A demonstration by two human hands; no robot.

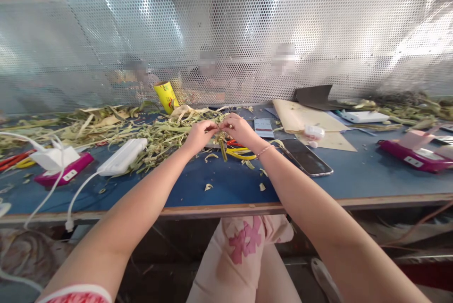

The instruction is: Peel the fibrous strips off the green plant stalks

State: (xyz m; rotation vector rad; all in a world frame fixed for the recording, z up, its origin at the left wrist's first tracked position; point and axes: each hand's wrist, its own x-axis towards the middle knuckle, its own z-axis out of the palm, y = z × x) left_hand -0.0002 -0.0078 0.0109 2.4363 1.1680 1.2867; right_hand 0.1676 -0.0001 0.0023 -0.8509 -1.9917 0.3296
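My left hand (198, 134) and my right hand (239, 129) meet over the middle of the blue bench (226, 182), fingers pinched together. Between them they grip a thin green plant stem (222, 148) that hangs down toward the bench top. A heap of pale green husks and leaf strips (159, 135) lies just left of my hands. Yellow-handled scissors (241, 153) lie on the bench under my right wrist. Small cut scraps (208, 186) are scattered in front of my hands.
A phone (307, 157) lies face up to the right, near a small white case (314, 131) on brown paper. A white power bank (122, 157) with cable and a pink scale (63, 174) are at left, another pink scale (414, 154) at right. A yellow cup (166, 96) stands by the perforated metal screen (226, 43).
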